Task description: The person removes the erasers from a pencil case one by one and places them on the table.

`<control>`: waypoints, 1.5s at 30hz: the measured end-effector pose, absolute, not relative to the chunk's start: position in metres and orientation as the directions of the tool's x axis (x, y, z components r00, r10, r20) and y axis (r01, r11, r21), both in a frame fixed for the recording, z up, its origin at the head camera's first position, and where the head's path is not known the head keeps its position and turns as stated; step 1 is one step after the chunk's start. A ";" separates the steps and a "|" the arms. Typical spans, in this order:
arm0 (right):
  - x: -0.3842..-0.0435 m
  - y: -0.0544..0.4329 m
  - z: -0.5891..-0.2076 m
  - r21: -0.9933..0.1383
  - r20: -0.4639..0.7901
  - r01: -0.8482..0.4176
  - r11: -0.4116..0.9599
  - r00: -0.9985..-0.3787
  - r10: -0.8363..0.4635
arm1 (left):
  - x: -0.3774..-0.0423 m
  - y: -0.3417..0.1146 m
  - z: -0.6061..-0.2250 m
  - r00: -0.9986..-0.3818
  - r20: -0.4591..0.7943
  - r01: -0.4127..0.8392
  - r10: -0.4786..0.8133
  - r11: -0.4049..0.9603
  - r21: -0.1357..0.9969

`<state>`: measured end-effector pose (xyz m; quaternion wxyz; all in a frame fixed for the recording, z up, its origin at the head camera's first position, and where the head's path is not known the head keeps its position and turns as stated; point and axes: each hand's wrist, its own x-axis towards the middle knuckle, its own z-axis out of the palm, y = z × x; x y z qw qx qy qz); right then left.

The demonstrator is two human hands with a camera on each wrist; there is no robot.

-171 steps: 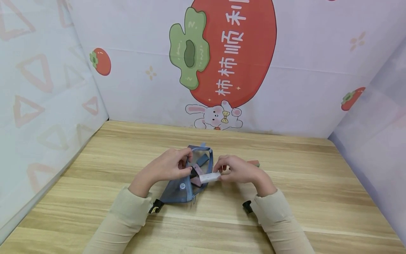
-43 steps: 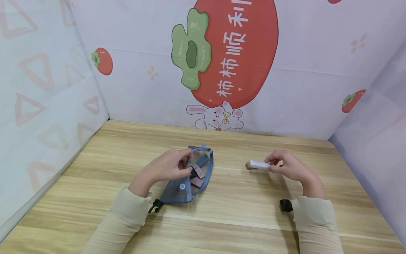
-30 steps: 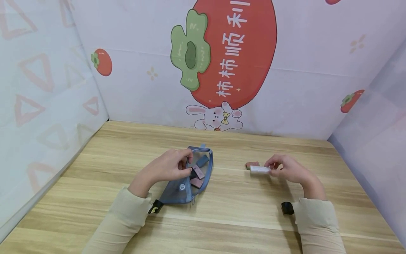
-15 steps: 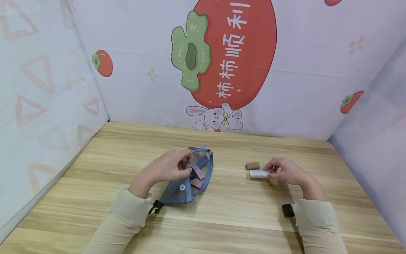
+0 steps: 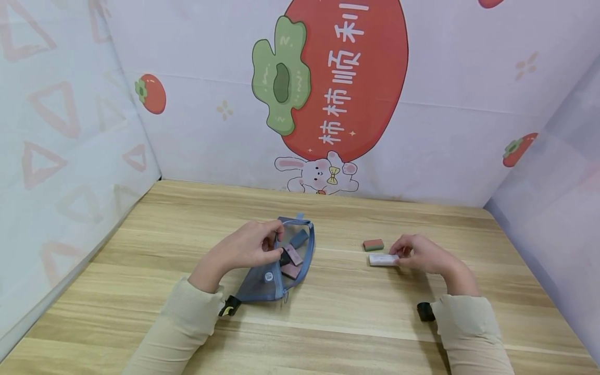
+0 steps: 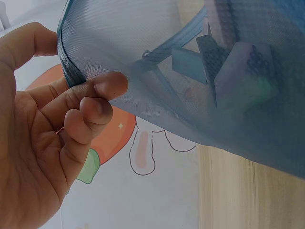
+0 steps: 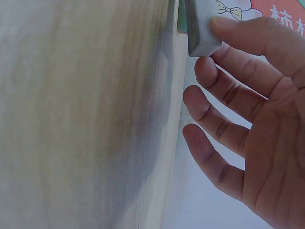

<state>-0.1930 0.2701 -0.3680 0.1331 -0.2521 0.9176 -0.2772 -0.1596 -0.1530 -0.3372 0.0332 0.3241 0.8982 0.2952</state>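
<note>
My left hand (image 5: 248, 244) pinches the zipped rim of a blue mesh zip pouch (image 5: 260, 284), keeping its mouth spread. Through the mesh, the left wrist view shows several block-like pieces inside, beyond the left fingers (image 6: 112, 86). In the head view these include a blue block (image 5: 299, 238), pinkish blocks (image 5: 293, 255) and a black one beside the left thumb. On the right, my right hand (image 5: 424, 255) pinches the near end of a white eraser (image 5: 382, 260) between thumb and fingertip, low at the tabletop. The other right fingers (image 7: 209, 148) spread loosely below it.
A red-and-green eraser (image 5: 373, 245) lies on the wooden table (image 5: 328, 333) just behind the white one. Black wrist straps show at both cuffs. Printed cloth panels (image 5: 445, 146) stand along the back and both sides.
The right hand carried the white eraser out of the pouch to the right, then lowered it in front of the red-and-green eraser. The left hand kept its grip on the pouch.
</note>
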 end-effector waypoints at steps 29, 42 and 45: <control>-0.193 0.264 -0.370 -0.610 -0.274 -0.268 0.745 -0.812 -0.516 | -0.157 -0.154 -0.337 -0.795 0.130 0.554 0.593 0.622 0.553; -0.192 0.261 -0.365 -0.572 -0.261 -0.286 0.769 -0.825 -0.501 | -0.157 -0.155 -0.335 -0.794 0.127 0.555 0.594 0.623 0.551; -0.192 0.260 -0.362 -0.556 -0.221 -0.311 0.771 -0.839 -0.497 | -0.158 -0.155 -0.334 -0.793 0.129 0.555 0.596 0.619 0.555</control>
